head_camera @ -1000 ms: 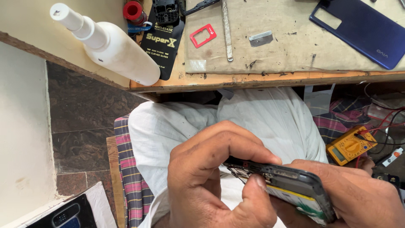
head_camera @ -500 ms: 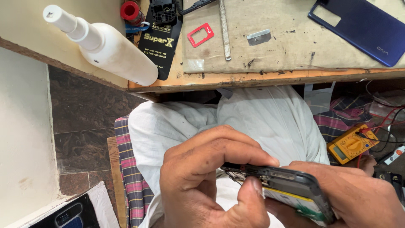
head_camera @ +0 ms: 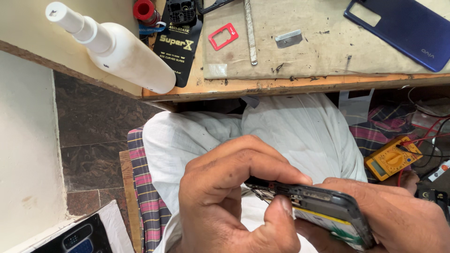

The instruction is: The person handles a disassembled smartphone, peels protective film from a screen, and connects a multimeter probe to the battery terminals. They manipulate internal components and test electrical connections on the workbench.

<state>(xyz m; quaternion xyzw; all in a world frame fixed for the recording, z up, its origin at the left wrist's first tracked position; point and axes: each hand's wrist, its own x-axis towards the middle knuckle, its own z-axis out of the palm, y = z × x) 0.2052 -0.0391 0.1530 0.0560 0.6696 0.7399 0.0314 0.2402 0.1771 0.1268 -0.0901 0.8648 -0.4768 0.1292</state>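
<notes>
Opened smartphone (head_camera: 323, 206): held over our lap, below the bench (head_camera: 290, 86) edge. Our left hand (head_camera: 229, 206) fingers (head_camera: 281, 220) pinch shut on its top edge; our right hand (head_camera: 398, 220) closes around its body.

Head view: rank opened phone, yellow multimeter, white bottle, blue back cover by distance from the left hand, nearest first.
From the left hand:
1. Opened phone, pinched in its fingers.
2. White bottle, upper left on the bench.
3. Yellow multimeter, far right below the bench.
4. Blue back cover, top right.
</notes>
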